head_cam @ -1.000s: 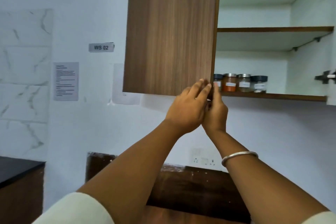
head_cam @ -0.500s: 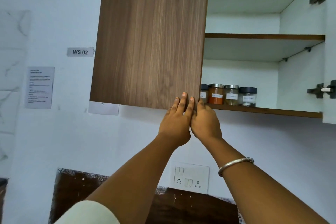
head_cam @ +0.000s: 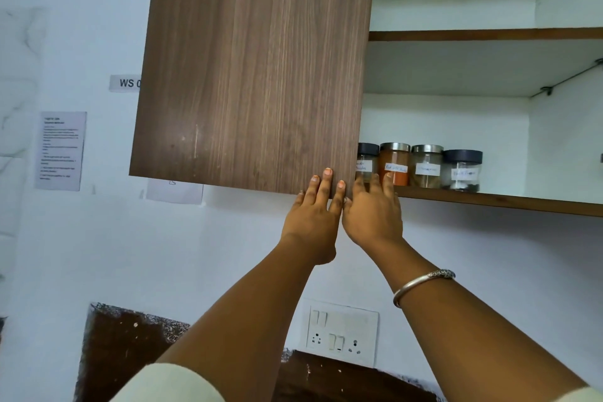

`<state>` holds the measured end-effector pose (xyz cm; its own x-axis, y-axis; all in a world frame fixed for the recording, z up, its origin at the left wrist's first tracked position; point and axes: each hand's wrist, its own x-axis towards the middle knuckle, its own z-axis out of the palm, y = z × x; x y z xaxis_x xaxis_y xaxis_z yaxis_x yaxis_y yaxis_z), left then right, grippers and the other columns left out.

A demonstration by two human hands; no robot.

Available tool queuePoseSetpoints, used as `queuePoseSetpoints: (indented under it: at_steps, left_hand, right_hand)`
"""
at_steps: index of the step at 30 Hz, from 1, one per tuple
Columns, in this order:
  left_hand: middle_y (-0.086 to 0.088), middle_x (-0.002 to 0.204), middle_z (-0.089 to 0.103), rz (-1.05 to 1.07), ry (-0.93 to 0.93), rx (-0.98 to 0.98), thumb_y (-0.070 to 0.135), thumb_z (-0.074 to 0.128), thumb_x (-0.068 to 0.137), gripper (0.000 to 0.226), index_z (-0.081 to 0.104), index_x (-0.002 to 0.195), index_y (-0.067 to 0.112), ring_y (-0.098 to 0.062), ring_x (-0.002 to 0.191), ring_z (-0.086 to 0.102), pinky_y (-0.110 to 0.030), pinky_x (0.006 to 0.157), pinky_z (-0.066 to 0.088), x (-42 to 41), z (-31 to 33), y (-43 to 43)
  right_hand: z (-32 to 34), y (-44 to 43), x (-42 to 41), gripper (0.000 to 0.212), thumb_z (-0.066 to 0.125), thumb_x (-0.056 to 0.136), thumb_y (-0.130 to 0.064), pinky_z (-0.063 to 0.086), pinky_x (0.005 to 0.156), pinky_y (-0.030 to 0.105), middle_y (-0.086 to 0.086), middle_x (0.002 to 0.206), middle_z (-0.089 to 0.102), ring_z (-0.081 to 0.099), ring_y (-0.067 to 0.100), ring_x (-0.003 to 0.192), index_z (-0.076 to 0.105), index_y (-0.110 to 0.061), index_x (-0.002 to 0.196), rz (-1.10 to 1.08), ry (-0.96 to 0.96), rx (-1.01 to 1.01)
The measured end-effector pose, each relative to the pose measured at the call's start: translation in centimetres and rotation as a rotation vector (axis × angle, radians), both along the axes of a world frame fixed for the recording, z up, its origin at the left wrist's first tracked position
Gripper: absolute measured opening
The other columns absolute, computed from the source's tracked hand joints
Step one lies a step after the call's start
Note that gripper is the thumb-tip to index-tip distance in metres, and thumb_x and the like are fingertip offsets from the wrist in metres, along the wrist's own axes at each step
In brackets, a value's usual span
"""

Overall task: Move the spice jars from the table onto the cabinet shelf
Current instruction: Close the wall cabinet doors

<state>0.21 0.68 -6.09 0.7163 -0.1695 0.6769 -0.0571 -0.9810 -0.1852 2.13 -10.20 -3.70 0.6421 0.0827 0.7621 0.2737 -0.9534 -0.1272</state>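
- location: we find four spice jars (head_cam: 426,168) upright in a row on the lower shelf (head_cam: 509,204) of the cabinet, side by side and near its front edge.
- the dark-lidded end jar (head_cam: 368,160) is partly hidden behind the cabinet door (head_cam: 254,75). to its right stand the orange jar (head_cam: 394,170), a steel-lidded jar, and a second dark-lidded jar.
- handling, in our judgement: the jars are small and clear-walled. they are likely light and rigid, with smooth sides that could slip in the fingers. we cannot tell whether they are glass or hard plastic, so we rate them breakable if dropped from shelf height.
- where to take hold, in our judgement: round the body below the lid, over the paper label for some friction. we advise against lifting by the lid, since how firmly the lids sit is not visible.
- left grip (head_cam: 315,212): released. its fingers (head_cam: 327,179) lie straight and flat on the door's face at the lower corner beside the opening. it holds nothing.
- right grip (head_cam: 372,212): released. its fingers (head_cam: 388,186) point straight up just beside the door's free edge. the tips show in front of the end jar and the orange jar.
- we cannot tell whether those tips touch a jar, the shelf front or the door edge. no jar is grasped.
- assessment: both grips attend to the door, not the jars, so we judge the placing done for these four.
- the counter is out of view, so we cannot say whether any jars remain there.
- risk noted: the right fingers sit near the gap between door and shelf.
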Motion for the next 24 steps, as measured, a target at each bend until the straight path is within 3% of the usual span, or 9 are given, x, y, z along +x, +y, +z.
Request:
queuePoseSetpoints:
  at_steps: [5,9,14,20,24]
  left_hand:
    - [-0.012,0.151,-0.032,0.026,0.021,-0.004,0.034,0.063,0.080,0.107,-0.021,0.145,0.017,-0.032,0.140,-0.024,-0.044,0.115,0.001,2.1,-0.1,-0.4]
    - [-0.011,0.151,-0.032,0.029,-0.020,-0.003,0.046,0.063,0.077,0.112,-0.022,0.144,0.017,-0.032,0.139,-0.027,-0.044,0.114,-0.003,2.7,-0.7,-0.5]
    - [-0.012,0.151,-0.032,0.021,0.001,-0.006,0.045,0.063,0.076,0.112,-0.021,0.145,0.017,-0.032,0.140,-0.024,-0.043,0.116,0.001,2.1,-0.3,-0.5]
    - [-0.013,0.153,-0.027,0.017,0.121,-0.011,0.044,0.062,0.080,0.106,-0.015,0.147,0.017,-0.034,0.142,-0.017,-0.046,0.116,0.007,0.5,1.4,-0.8]
    - [-0.012,0.155,-0.020,-0.037,0.217,-0.039,0.047,0.061,0.082,0.102,-0.012,0.148,0.018,-0.037,0.143,-0.009,-0.051,0.115,0.009,-0.6,1.7,-0.4]
  right_hand:
    - [-0.3,-0.2,2.5,0.060,0.039,0.097,-0.037,0.012,0.115,0.048,0.011,0.158,0.006,-0.004,0.034,0.145,0.018,-0.016,0.149,-0.025,-0.056,-0.044]
    - [-0.8,-0.3,3.5,0.065,0.041,0.097,-0.037,0.011,0.114,0.049,0.012,0.157,0.014,0.006,0.033,0.145,0.010,-0.015,0.150,-0.041,-0.104,-0.106]
    - [-0.5,-0.5,3.3,0.065,0.041,0.096,-0.041,0.017,0.113,0.050,0.014,0.155,0.021,0.013,0.033,0.144,0.016,-0.012,0.148,-0.060,-0.132,-0.146]
    - [0.2,-1.2,2.0,0.093,0.052,0.084,-0.058,0.014,0.113,0.053,0.008,0.159,-0.004,-0.007,0.030,0.145,-0.002,-0.020,0.150,0.027,0.102,-0.125]
    - [-1.0,-0.6,0.0,0.112,0.065,0.078,-0.052,0.011,0.113,0.054,0.010,0.157,-0.016,-0.016,0.030,0.143,-0.016,-0.019,0.147,0.035,0.206,-0.075]
